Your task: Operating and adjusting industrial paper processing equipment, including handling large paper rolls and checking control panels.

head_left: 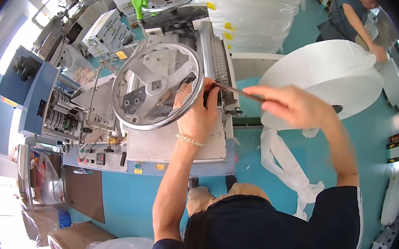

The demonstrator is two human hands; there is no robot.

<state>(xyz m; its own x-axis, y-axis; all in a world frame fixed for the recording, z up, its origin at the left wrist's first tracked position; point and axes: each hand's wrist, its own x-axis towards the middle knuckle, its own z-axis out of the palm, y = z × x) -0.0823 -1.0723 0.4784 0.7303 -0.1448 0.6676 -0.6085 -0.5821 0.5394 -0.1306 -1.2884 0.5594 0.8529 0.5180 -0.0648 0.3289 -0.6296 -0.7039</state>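
My right hand (298,105), slightly blurred, is closed around the near end of a thin dark bar-shaped tool (238,92); its exact kind does not show. The bar slants up and left to the machine's side frame. There the bent fingers of my left hand (195,120) close at its far end, and what they pinch is hidden. The left hand reaches under the rim of a large metal handwheel (157,85), whose rim crosses over the fingers. Just beside the hands stand a steel roller (207,47) and a ribbed roller (222,69).
Right of the machine lies a big white material roll (315,75), a loose strip (280,164) trailing on the floor. A co-worker (349,11) touches its far side. Plastic-wrapped stock (260,8) stands behind. A control panel (99,158) is at left, a cardboard box (76,242) lower left.
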